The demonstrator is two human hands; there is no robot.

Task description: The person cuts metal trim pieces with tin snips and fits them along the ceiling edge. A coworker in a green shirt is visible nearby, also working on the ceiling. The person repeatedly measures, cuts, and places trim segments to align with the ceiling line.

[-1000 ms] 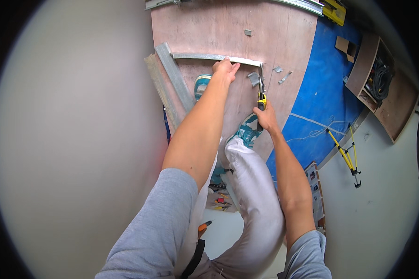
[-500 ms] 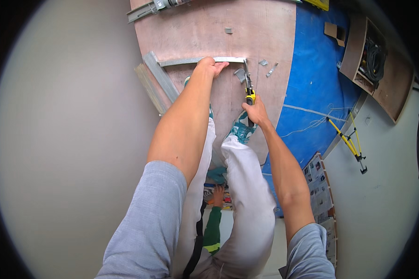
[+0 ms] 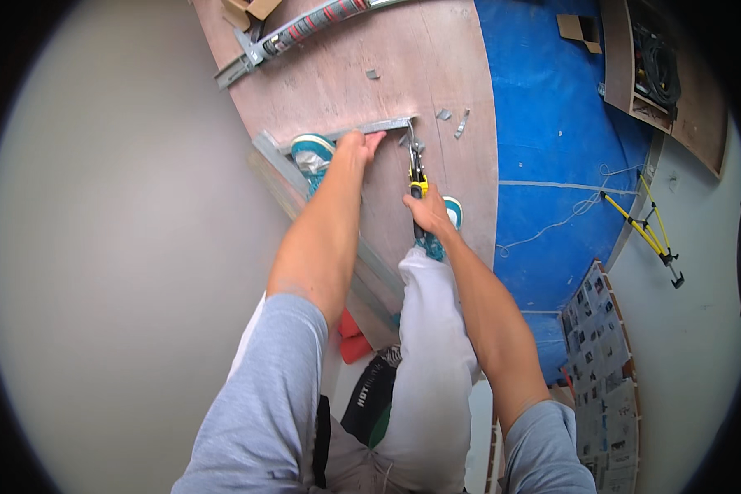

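Observation:
My left hand grips a thin galvanised metal channel from beneath, near its right end; the fingertips poke out below it. A teal and white shoe on my left foot stands at the channel's left part and covers some of it. In my right hand are tin snips with yellow and black handles, pointing away from me. Their jaws meet the channel's right end; whether they are closed on the metal cannot be made out. Small metal offcuts lie to the right on the brown board.
Another metal length lies slanting at the left. Farther off are a long grey tube-shaped tool and a cardboard box. Blue sheeting covers the right side, near a yellow-legged stand and a wooden case holding cables.
My view has shifted; more of the tube-shaped tool shows. The channel now slopes up to the right. My left shoe has come into clear view, and the co-worker's hand is no longer visible.

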